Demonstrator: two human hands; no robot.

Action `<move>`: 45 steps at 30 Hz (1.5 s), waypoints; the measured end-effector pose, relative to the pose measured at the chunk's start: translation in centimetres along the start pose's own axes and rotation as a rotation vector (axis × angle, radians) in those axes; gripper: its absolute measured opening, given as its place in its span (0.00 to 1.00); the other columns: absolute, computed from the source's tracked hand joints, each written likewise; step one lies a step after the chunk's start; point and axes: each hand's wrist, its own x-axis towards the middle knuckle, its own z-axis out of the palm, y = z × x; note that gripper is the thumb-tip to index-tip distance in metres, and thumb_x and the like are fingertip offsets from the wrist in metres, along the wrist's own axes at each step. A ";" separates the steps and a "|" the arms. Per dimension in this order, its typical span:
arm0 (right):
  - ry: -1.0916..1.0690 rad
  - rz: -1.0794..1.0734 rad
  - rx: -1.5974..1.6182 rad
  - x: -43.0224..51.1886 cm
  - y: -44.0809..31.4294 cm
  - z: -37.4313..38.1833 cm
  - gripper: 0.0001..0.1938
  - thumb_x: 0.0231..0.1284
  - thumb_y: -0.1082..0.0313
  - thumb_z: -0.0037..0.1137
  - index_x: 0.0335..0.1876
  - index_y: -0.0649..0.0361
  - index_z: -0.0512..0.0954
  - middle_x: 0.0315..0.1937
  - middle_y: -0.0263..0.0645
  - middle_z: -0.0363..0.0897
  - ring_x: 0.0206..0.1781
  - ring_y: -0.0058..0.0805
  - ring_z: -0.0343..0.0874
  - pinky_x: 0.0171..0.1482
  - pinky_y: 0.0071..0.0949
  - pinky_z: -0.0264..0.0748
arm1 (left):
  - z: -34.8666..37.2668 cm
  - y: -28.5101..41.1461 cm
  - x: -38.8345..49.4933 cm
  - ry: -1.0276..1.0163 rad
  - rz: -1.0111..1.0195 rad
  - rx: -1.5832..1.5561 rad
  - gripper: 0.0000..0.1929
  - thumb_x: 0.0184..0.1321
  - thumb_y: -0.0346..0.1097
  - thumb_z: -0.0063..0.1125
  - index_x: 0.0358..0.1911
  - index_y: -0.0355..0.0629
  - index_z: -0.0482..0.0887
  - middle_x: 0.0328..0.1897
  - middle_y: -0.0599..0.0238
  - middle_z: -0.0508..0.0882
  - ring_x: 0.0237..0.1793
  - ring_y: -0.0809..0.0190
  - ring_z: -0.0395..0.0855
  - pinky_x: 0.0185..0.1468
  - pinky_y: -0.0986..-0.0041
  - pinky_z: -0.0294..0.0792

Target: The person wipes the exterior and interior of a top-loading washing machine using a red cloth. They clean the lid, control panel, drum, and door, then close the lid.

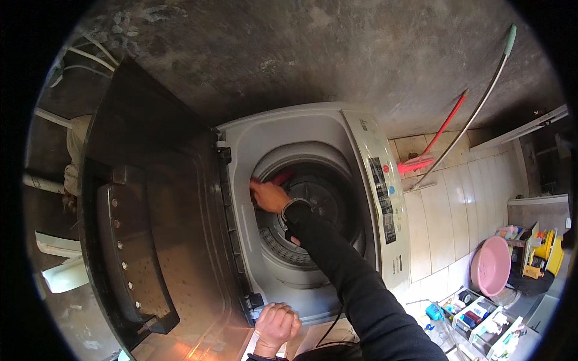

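A top-loading washing machine (311, 302) stands before me with its dark lid (180, 216) raised to the left. My right hand (270, 197), below a bracelet and black sleeve, reaches over the far-left part of the drum opening. Its fingers are around what looks like a red cloth (284, 176), mostly hidden by the hand and the dark drum (316, 198). Curled into a fist, my left hand (277, 326) is at the machine's near-left corner, by the lid hinge (255, 301). Nothing shows in it.
The control panel (384, 203) runs along the machine's right side. A red-handled brush (415, 163) and a long-handled squeegee (478, 113) lean against the wall. A pink basin (491, 266) and a rack of bottles (478, 316) occupy the lower right. A black cord (333, 327) hangs near my sleeve.
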 end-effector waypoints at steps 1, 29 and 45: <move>-0.088 -0.101 0.012 -0.4 0.1 0.6 0.16 0.63 0.66 0.50 0.56 0.49 0.76 0.33 0.57 0.82 0.36 0.61 0.81 0.39 0.57 0.76 | 0.0 0.0 0.0 -0.009 -0.012 0.005 0.05 0.48 0.32 0.62 0.24 0.44 0.78 0.31 0.66 0.84 0.36 0.62 0.84 0.48 0.65 0.77; 0.842 0.266 0.470 -1.9 1.3 -4.6 0.15 0.63 0.66 0.63 0.45 0.62 0.69 0.20 0.38 0.69 0.23 0.25 0.66 0.29 0.29 0.68 | -0.1 0.0 -0.1 -0.034 0.002 0.027 0.04 0.51 0.33 0.62 0.26 0.44 0.80 0.33 0.66 0.85 0.36 0.61 0.86 0.49 0.66 0.76; 0.131 -0.014 0.007 -0.1 0.8 -3.0 0.23 0.67 0.69 0.50 0.67 0.51 0.67 0.41 0.56 0.78 0.43 0.59 0.79 0.45 0.52 0.76 | -0.2 0.1 0.3 -0.039 -0.014 -0.002 0.04 0.52 0.33 0.61 0.24 0.44 0.80 0.31 0.65 0.86 0.36 0.60 0.86 0.47 0.65 0.76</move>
